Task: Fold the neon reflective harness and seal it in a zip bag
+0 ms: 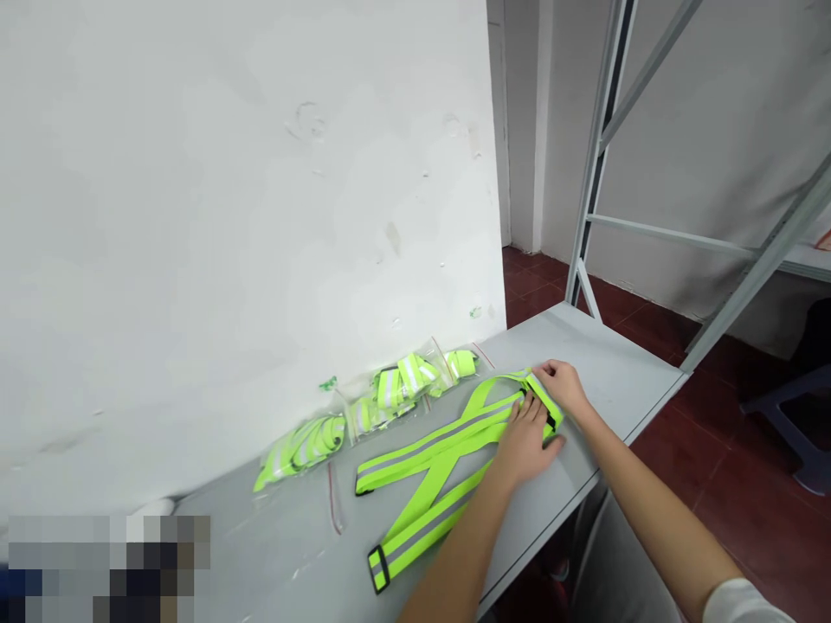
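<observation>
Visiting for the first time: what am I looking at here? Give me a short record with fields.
Place: grey table against a white wall
Left hand: lies flat on the reflective harness
Right hand: fingers curled on the harness's far end
Harness: neon yellow-green straps with grey stripes, crossed, spread flat on the table
By the wall: clear bags of folded straps
Right side: metal shelf frame on a red tiled floor

Neon reflective strap vest [428, 467], flat, crossed
</observation>
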A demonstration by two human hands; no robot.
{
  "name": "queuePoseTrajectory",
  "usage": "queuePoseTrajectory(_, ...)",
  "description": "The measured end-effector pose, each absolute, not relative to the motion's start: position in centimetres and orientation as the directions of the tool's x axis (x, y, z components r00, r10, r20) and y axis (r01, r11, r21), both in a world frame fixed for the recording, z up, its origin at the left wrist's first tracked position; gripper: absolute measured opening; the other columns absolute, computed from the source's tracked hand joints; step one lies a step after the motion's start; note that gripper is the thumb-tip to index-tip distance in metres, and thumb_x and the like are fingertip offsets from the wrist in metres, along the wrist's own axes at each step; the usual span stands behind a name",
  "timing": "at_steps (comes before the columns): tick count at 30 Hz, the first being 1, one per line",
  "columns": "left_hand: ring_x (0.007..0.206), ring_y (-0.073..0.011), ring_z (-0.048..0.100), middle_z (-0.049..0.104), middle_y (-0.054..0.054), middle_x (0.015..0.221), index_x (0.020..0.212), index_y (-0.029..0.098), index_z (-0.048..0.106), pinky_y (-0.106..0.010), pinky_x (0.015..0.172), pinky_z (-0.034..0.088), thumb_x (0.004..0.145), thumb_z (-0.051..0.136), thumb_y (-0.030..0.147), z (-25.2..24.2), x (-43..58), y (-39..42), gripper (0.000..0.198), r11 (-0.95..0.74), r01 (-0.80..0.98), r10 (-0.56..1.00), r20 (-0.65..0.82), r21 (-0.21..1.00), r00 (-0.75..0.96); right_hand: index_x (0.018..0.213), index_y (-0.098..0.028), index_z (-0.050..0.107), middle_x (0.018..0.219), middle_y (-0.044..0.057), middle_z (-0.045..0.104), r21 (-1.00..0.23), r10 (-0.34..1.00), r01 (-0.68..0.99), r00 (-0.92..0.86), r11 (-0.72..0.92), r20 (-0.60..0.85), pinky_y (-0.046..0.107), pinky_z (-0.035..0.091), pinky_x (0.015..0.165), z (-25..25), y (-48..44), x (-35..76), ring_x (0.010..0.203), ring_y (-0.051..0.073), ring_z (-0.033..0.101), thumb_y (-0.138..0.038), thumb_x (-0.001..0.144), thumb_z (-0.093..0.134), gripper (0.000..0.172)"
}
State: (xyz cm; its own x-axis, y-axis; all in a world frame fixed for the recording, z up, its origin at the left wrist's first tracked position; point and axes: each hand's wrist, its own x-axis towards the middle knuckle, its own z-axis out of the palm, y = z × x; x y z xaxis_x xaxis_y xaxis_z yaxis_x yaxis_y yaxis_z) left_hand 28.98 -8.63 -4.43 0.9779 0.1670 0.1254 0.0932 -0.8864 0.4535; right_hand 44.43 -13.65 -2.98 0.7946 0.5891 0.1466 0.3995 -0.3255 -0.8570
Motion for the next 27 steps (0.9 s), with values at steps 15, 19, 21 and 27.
queuePoseTrajectory(15, 0.111, -0.0207, 0.061, 0.069, -0.005, 0.112, 0.096, 0.021, 0.066, -0.039, 0.101, 0.045, 0.082, 0.053, 0.015, -4.3, 25.0, -11.6, 0.02, -0.475, 0.039, 0.517, 0.243, 0.879, 0.821, 0.071, -0.022, 0.053, 0.076, 0.005, 0.063, -0.744, 0.639, 0.511, 0.755, -0.432, 0.148, 0.03, 0.04, 0.069, -5.1, -15.6, 39.5, 0.071, 0.019, 0.056, -0.045, 0.084, 0.05, 0.026)
queuePoseTrajectory(19, 0.101, -0.0208, 0.061, 0.066, -0.006, 0.104, 0.093, 0.02, 0.064, -0.038, 0.091, 0.05, 0.08, 0.053, 0.014, -3.6, 23.4, -10.9, 0.018, -0.457, 0.114, 0.65, 0.244, 0.882, 0.719, 0.068, -0.023, 0.051, 0.066, 0.002, 0.059, -0.773, 0.636, 0.484, 0.76, -0.411, 0.138, 0.03, 0.038, 0.066, -4.7, -16.0, 38.1, 0.063, 0.018, 0.053, -0.044, 0.082, 0.054, 0.026)
queuePoseTrajectory(21, 0.107, -0.0229, 0.056, 0.062, -0.006, 0.108, 0.097, 0.021, 0.063, -0.04, 0.094, 0.046, 0.079, 0.054, 0.014, -2.8, 22.5, -10.0, 0.021, -0.557, 0.167, 0.645, 0.297, 0.814, 0.704, 0.069, -0.023, 0.05, 0.069, 0.002, 0.06, -0.807, 0.632, 0.466, 0.759, -0.362, 0.155, 0.031, 0.039, 0.068, -4.5, -16.3, 37.9, 0.065, 0.018, 0.054, -0.047, 0.082, 0.053, 0.027)
queuePoseTrajectory(27, 0.122, -0.0325, 0.043, 0.049, -0.011, 0.133, 0.128, 0.025, 0.051, -0.052, 0.099, 0.039, 0.086, 0.055, 0.037, -2.2, 21.4, -8.2, 0.044, -0.798, 0.367, 0.495, 0.173, 0.478, 0.851, 0.087, -0.022, 0.052, 0.106, 0.009, 0.063, -0.924, 0.501, 0.346, 0.835, -0.16, 0.226, 0.034, 0.044, 0.079, -3.5, -19.7, 37.6, 0.088, 0.021, 0.057, -0.058, 0.088, 0.039, 0.038)
